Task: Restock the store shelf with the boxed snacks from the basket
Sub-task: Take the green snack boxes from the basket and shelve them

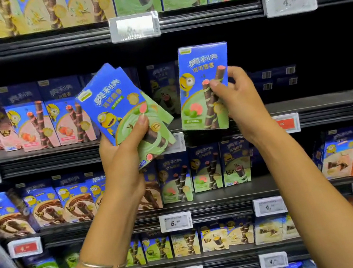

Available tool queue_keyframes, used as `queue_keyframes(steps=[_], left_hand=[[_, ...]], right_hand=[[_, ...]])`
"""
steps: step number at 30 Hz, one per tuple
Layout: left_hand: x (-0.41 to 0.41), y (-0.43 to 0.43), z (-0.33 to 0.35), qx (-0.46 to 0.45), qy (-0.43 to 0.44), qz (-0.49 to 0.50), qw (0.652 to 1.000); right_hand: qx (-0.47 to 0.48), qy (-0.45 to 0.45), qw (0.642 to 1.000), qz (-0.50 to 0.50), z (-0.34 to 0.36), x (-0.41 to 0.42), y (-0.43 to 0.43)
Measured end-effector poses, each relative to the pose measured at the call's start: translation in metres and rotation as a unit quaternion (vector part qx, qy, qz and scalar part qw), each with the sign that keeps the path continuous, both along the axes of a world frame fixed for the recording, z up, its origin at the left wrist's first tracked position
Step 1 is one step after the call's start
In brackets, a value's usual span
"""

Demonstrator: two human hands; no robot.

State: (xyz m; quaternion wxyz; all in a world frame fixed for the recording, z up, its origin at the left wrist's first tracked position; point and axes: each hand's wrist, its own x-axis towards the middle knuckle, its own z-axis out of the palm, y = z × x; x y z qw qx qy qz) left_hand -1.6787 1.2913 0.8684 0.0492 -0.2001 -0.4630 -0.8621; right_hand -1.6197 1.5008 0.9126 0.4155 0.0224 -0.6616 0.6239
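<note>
Fanned snack boxes (115,106) (count unclear) are being gripped by the left hand (121,157); at 3 o'clock, one upright box (193,72) is being pinched by the right hand (240,99), fingers (234,74) half-hidden.

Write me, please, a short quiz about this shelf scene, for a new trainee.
1. True or false: the right hand holds a single box upright.
2. The left hand grips: A) nothing, B) fanned boxes, C) a bottle?
3. Which wrist wears the bracelet?
Key: 1 true; 2 B; 3 the left.
</note>
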Motion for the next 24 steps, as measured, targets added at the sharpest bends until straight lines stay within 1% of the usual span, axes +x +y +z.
queue_keyframes(steps=[3, 6, 10, 12, 15, 16, 18, 20, 22, 24], left_hand=[[-0.007, -0.006, 0.005, -0.047, 0.034, -0.011, 0.998], [-0.014, -0.012, 0.011, -0.102, 0.081, 0.002, 0.991], [-0.022, -0.013, 0.016, -0.136, 0.113, 0.005, 0.984], [-0.026, -0.012, 0.017, -0.146, 0.126, 0.0, 0.981], [-0.03, -0.011, 0.016, -0.152, 0.141, -0.003, 0.978], [-0.03, -0.011, 0.016, -0.154, 0.144, -0.002, 0.977], [-0.033, -0.01, 0.017, -0.16, 0.148, -0.003, 0.976], [-0.035, -0.009, 0.018, -0.163, 0.147, -0.005, 0.976], [-0.037, -0.009, 0.019, -0.162, 0.143, -0.007, 0.976], [-0.039, -0.008, 0.02, -0.158, 0.141, -0.008, 0.977]], right_hand=[[-0.038, 0.034, 0.998, -0.026, 0.004, -0.003, 0.011], [-0.033, 0.022, 0.997, -0.066, 0.006, -0.009, 0.022], [0.014, -0.034, 0.994, -0.099, 0.004, -0.023, 0.026], [0.052, -0.065, 0.989, -0.122, 0.001, -0.032, 0.025], [0.127, -0.115, 0.968, -0.184, 0.003, -0.044, 0.032], [0.145, -0.137, 0.962, -0.188, 0.005, -0.048, 0.035], [0.136, -0.177, 0.964, -0.146, 0.01, -0.056, 0.041], [0.093, -0.2, 0.972, -0.086, 0.013, -0.063, 0.045], [0.078, -0.206, 0.973, -0.067, 0.017, -0.07, 0.05], [0.091, -0.216, 0.97, -0.067, 0.02, -0.076, 0.056]])
